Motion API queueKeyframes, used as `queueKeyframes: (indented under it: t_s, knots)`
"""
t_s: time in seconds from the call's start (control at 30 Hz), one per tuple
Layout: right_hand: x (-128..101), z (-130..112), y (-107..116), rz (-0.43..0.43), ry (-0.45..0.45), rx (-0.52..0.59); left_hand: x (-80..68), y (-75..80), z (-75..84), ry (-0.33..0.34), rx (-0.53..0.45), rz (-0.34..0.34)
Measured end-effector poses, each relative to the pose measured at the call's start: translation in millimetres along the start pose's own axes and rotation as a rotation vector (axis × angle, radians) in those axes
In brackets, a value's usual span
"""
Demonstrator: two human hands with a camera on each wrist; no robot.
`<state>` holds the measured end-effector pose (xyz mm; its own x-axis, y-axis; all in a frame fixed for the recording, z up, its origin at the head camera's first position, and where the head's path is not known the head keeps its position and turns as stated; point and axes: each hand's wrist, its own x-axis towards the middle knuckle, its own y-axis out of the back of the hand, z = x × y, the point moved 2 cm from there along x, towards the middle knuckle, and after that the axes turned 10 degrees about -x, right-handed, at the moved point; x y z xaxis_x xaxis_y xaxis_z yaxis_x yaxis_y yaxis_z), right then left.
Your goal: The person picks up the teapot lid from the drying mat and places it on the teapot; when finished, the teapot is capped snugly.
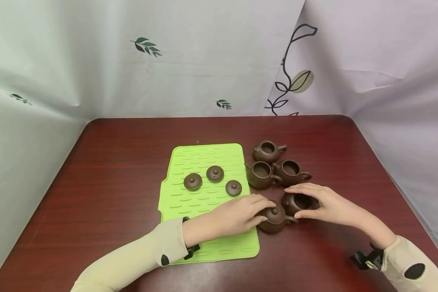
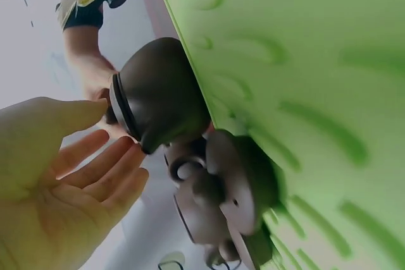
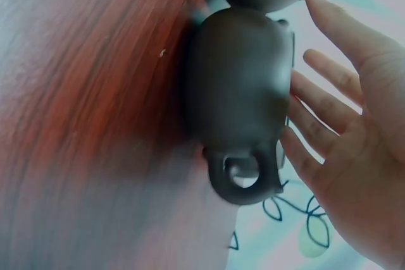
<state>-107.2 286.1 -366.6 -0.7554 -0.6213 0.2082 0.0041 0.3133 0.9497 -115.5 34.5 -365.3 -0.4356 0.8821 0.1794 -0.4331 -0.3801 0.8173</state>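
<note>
Reaching across the dark red table (image 1: 113,182), a person has the left hand (image 1: 237,214) relaxed, fingers and thumb apart about the lid (image 1: 277,217) of a brown teapot (image 1: 271,228) at the green mat's (image 1: 190,158) right edge; the right hand (image 1: 326,205), also loose and spread, arches over a lidless teapot (image 1: 291,208) just right of it. Three loose lids (image 1: 215,174) lie farther left on the mat; three more lidless teapots (image 1: 258,181) stand clustered on the far side of the hands

no text is legible, though the wrist views seem blurred.
</note>
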Motion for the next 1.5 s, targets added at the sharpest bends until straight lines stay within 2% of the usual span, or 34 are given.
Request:
queueKeyframes:
  t_s: [0.17,0.37,0.47,0.63,0.73,0.87,1.07,1.27,1.5]
  knots:
    - [-5.6,7.9,-1.4,0.043,-0.004,0.022,-14.5,8.7,-5.4,0.031,-0.012,0.044]
    - [-14.4,16.6,-5.2,0.033,-0.042,0.046,-33.0,26.0,-18.6,0.028,-0.037,0.128]
    - [-17.0,18.6,-6.0,0.033,-0.047,0.058,-41.1,33.9,-23.7,0.067,-0.042,0.120]
    - [-18.0,20.4,-5.9,0.016,-0.060,0.082,-49.4,36.8,-33.9,0.138,-0.031,0.043]
    - [-17.9,21.0,-4.9,-0.003,-0.089,0.081,-51.0,34.5,-39.1,0.130,-0.003,0.015]
    - [-17.0,19.8,-1.8,-0.021,-0.126,0.039,-51.2,31.1,-42.8,0.084,0.054,0.009]
    - [-14.9,15.2,0.2,-0.104,-0.198,-0.007,-53.1,26.6,-45.4,0.085,0.053,-0.016]
    - [-9.4,14.2,2.1,-0.160,-0.223,0.014,-51.3,25.8,-42.6,0.018,0.136,0.014]
    - [-3.6,19.1,1.6,-0.205,-0.244,0.068,-45.6,35.6,-35.6,0.009,0.160,0.062]
